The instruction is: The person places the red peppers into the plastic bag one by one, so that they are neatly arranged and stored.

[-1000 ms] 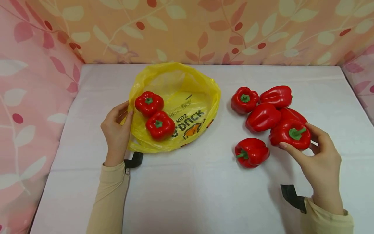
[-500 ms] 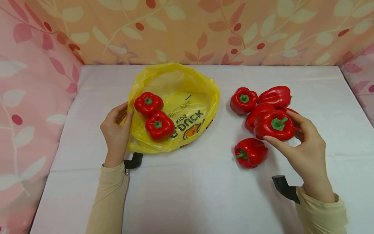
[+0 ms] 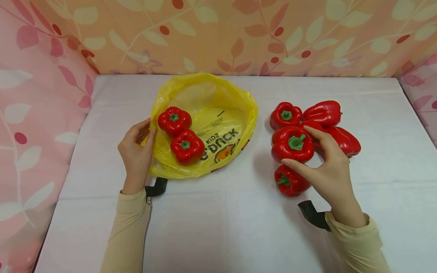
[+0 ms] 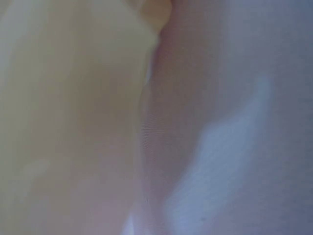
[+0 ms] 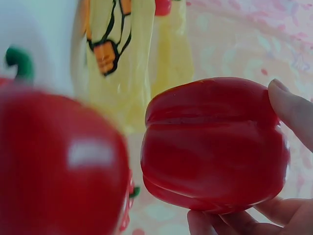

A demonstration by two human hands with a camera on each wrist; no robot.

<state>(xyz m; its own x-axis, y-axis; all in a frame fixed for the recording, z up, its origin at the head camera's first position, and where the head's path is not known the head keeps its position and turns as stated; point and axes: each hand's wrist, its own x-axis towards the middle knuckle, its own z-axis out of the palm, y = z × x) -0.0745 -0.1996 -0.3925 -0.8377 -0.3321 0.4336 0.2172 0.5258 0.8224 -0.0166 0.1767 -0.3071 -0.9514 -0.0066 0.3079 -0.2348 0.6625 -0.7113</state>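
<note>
On the left side of the yellow plastic bag (image 3: 225, 125), the left hand (image 3: 136, 151) pinches its rim between thumb and fingers. Inside the open bag lie two red peppers (image 3: 174, 121) with green stems. The right hand (image 3: 329, 170) grips a red pepper (image 3: 290, 146) by its right side, raised over the others; the right wrist view shows this pepper (image 5: 215, 147) between thumb and fingers. Just below it in the head view is another pepper (image 3: 290, 184), partly covered. The left wrist view is blurred, with yellow bag film (image 4: 73, 122) at its left.
Several more red peppers (image 3: 322, 113) lie grouped on the white tablecloth (image 3: 218, 220) at the right, behind and beside the right hand. Patterned cloth (image 3: 205, 34) stands along the table's back and sides. Each wrist bears a black mount (image 3: 312, 216).
The right hand has carried its pepper leftward from the right end of the group, uncovering a pepper there. The left hand and bag stay in place.
</note>
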